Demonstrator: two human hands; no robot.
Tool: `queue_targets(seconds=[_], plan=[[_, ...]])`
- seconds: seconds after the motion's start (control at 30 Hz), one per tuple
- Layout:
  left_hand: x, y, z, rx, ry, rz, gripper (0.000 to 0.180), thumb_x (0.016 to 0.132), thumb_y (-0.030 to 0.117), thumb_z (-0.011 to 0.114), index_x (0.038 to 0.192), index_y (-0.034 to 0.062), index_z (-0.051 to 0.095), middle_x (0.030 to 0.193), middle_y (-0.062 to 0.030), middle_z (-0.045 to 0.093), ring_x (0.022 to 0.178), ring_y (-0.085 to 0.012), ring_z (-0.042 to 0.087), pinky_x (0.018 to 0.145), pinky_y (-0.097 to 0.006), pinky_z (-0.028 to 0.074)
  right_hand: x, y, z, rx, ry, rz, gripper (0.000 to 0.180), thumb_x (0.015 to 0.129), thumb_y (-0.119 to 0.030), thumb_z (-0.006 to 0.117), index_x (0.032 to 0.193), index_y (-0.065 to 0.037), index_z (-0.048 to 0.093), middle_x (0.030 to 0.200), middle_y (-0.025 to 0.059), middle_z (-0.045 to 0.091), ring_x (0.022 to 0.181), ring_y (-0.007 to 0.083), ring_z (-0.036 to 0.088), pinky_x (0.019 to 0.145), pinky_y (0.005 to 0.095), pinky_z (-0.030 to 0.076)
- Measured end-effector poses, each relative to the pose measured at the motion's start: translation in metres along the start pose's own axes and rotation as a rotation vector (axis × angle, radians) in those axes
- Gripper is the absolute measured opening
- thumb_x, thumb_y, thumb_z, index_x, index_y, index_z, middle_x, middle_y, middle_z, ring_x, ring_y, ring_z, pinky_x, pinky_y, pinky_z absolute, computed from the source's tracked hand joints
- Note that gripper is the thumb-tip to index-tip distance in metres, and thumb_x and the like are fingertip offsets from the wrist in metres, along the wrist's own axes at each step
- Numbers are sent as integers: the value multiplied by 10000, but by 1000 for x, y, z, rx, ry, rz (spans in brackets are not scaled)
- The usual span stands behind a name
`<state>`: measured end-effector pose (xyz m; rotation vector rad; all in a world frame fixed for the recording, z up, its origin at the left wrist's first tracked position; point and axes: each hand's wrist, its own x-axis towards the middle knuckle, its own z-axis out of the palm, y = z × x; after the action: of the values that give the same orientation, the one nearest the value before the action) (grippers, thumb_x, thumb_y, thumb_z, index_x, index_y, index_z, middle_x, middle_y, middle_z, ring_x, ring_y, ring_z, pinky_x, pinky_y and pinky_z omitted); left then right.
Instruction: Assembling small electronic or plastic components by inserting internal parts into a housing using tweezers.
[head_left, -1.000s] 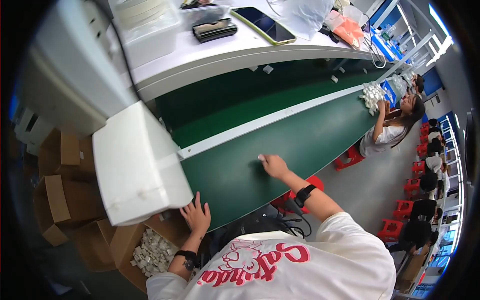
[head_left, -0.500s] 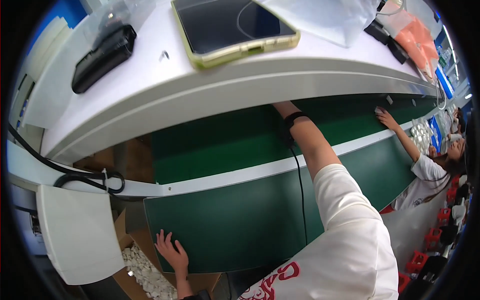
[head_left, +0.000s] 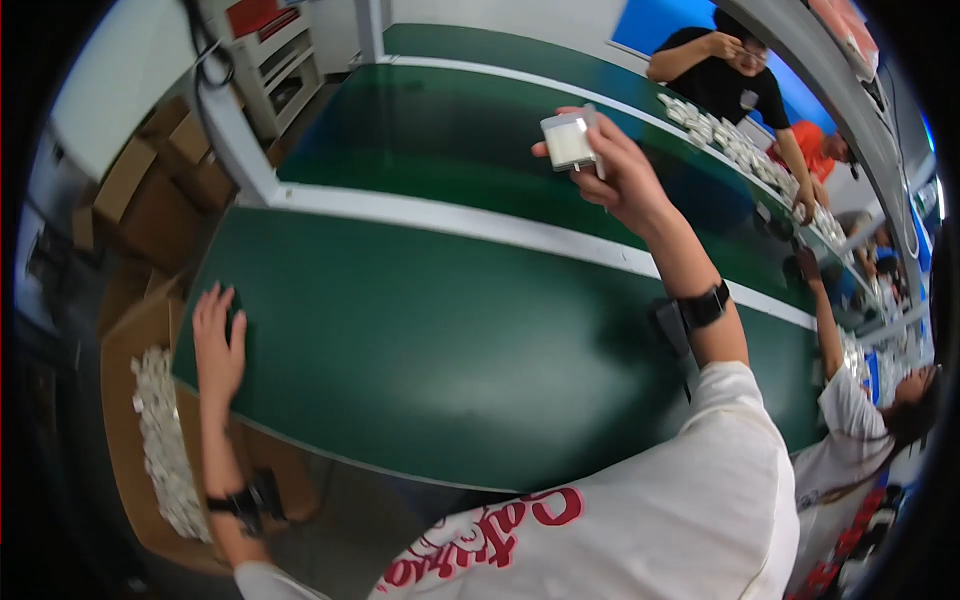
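A small white boxy piece (head_left: 568, 142) with pale grey edges is pinched in my right hand (head_left: 618, 170), raised above the green conveyor belt (head_left: 430, 130). Its exact kind cannot be made out. The thumb and fingers wrap its sides. Resting on the left end of the green tabletop (head_left: 400, 340), my left hand (head_left: 218, 345) has its fingers stretched out and holds nothing. Beside it, lower down, stands an open cardboard box (head_left: 125, 430) with many small white pieces (head_left: 165, 450) inside. Both wrists wear black bands.
A white rail (head_left: 450, 215) runs between tabletop and belt. Across the belt, a person in black (head_left: 730, 90) stands behind a row of white pieces (head_left: 730, 140). Another person (head_left: 850, 430) reaches in from the right. A grey post (head_left: 240, 150) rises at the left, near more cardboard boxes (head_left: 150, 190).
My right hand has come out from under the upper shelf with the white piece in it. The view has shifted, so the shelf with the phone is out of sight. My left hand stays at the tabletop's end.
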<state>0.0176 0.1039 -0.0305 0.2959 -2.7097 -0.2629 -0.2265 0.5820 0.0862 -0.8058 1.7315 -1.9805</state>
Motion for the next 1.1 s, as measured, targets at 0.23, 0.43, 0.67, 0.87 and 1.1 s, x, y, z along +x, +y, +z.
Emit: queue_targets(seconds=[0.23,0.43,0.67,0.87,1.1], plan=[[-41,235,-61,-412,179,275,599,814,257,741,1347,80,533,1386,-128,523,1241,-288,523,1029,-424,416,-136,-47,33,147,-378,-195,396,1038,-337,412,1349,-94,377,1189,211,644,452,10,251,417,175,229],[-68,431,-112,-593,318,765,822,572,175,915,1302,41,564,1216,-134,622,1001,-238,629,889,-364,511,-223,-67,16,164,-377,-278,370,1039,-323,422,1341,-114,378,1160,172,660,466,-4,281,422,168,224],[-84,455,-111,-601,287,852,607,579,97,889,1139,26,665,1050,-113,672,866,-193,611,765,-293,506,-280,-83,2,-455,-124,-541,855,649,-228,910,1374,-106,474,1174,16,577,608,18,365,505,187,310],[-77,467,-117,-627,115,887,612,578,101,889,1140,7,665,1058,-99,674,895,-178,593,791,-289,493,-295,-81,-6,-781,17,-967,614,695,-83,835,1263,-112,602,1185,74,587,741,154,618,595,255,515],[-49,485,-125,-1124,-706,547,427,947,375,604,895,-37,703,761,-97,678,710,-149,628,692,-234,478,-300,-84,-15,-786,152,-945,557,729,-9,782,1252,-77,603,1008,75,658,732,115,607,537,229,484]])
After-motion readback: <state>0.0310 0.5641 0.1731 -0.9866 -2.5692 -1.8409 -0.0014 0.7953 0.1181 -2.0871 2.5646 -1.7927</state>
